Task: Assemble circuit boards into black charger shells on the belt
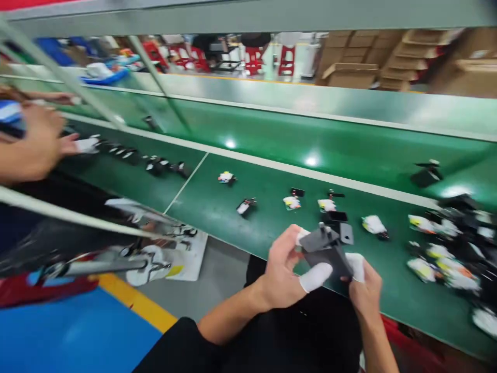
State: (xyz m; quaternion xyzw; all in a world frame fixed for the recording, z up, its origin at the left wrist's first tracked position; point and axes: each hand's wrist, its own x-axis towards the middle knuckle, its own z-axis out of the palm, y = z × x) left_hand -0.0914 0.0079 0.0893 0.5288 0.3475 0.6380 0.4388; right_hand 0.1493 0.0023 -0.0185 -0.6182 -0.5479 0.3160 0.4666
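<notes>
Both hands, with white finger cots on some fingertips, hold a dark grey boxy device (328,259) over the near edge of the green bench. My left hand (285,269) grips its left side, thumb across the front. My right hand (363,282) closes on its right lower edge. A flat dark plate with small knobs tops the device; its exact kind is unclear. Just behind it lie a black flat piece (336,216) and a grey plate (346,233). Small white-and-yellow packets (292,202) with dark parts are scattered beyond.
A heap of black devices and white packets (454,269) covers the bench's right end. Dark parts (157,165) line the green surface (209,217) at left, near another person's hand (39,134). A pale post (66,72) rises at left. Cardboard boxes (349,57) and red stools (254,59) stand behind.
</notes>
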